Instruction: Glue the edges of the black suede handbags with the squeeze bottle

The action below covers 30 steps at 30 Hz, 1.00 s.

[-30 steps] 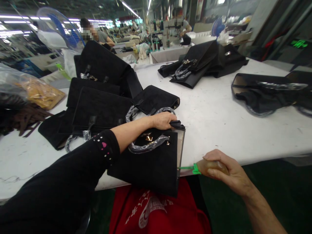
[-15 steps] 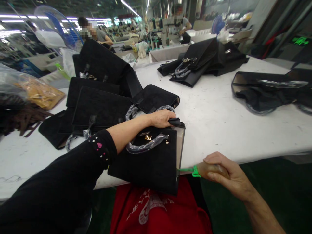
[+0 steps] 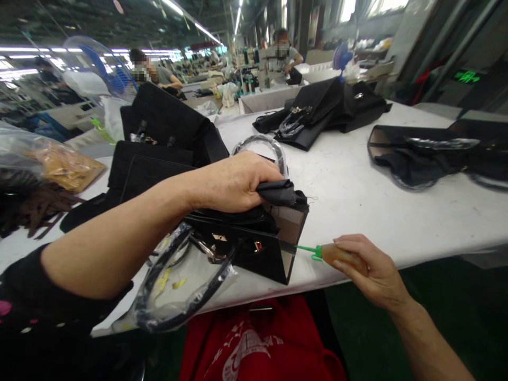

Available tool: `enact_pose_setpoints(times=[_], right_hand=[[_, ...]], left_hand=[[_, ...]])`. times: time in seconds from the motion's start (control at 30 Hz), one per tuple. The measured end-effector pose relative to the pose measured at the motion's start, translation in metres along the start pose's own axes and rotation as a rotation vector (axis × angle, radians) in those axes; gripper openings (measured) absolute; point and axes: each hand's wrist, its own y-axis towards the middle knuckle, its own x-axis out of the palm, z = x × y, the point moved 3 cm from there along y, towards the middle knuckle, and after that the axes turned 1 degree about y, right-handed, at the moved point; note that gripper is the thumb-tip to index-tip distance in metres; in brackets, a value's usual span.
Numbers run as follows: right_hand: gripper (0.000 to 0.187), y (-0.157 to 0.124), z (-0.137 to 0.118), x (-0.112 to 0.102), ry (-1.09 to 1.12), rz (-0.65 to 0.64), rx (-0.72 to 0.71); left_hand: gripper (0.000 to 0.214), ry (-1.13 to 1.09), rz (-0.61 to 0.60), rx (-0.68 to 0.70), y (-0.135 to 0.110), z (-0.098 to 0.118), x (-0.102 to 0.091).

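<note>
— Head camera: what do you hold?
— My left grip (image 3: 234, 182) clutches the handbag (image 3: 260, 259) top, insides hidden; right grip (image 3: 369, 267) holds a green-tipped tool (image 3: 322, 253) against its side, on the table (image 3: 357, 196).

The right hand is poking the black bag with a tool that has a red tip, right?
No, the tip is green, not red. The head view shows the right hand holding the green-tipped tool at the black handbag's side.

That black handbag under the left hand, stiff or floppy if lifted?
The black handbag probably holds its shape: its side panel stands flat and square. Its top likely gives, since the left hand bunches it. The plastic-wrapped handles would probably dangle and feel slippery.
</note>
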Motion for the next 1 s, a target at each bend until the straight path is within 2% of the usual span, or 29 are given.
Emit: enact_pose_setpoints(times=[0.07,0.17,0.27,0.37,0.5,0.67,0.8,0.93,1.0], right_hand=[[0.028,0.008,0.006,0.001,-0.030,0.051,0.004],[0.025,0.015,0.015,0.004,-0.042,0.099,0.015],[0.022,0.015,0.021,0.005,-0.022,0.098,0.052],[0.022,0.014,0.024,0.003,0.002,0.086,0.100],[0.028,0.018,0.028,-0.001,0.011,0.140,0.184],[0.029,0.024,0.030,-0.001,0.052,0.033,0.311],[0.033,0.027,0.032,-0.004,0.045,0.099,0.380],[0.030,0.031,0.032,-0.003,0.100,0.014,0.439],[0.030,0.032,0.032,-0.004,0.108,0.028,0.455]], left_hand=[[0.020,0.060,0.032,0.010,-0.004,0.010,0.004],[0.028,0.141,0.157,-0.015,-0.014,0.012,0.024],[0.032,0.105,0.301,-0.060,-0.030,0.009,0.046],[0.032,0.075,0.371,-0.081,-0.045,0.009,0.058],[0.033,0.070,0.383,-0.060,-0.053,0.011,0.062],[0.031,0.059,0.413,-0.050,-0.055,0.009,0.063],[0.030,0.052,0.413,-0.037,-0.056,0.008,0.063],[0.034,0.050,0.407,-0.038,-0.055,0.008,0.062],[0.034,0.041,0.411,-0.041,-0.054,0.007,0.061]])
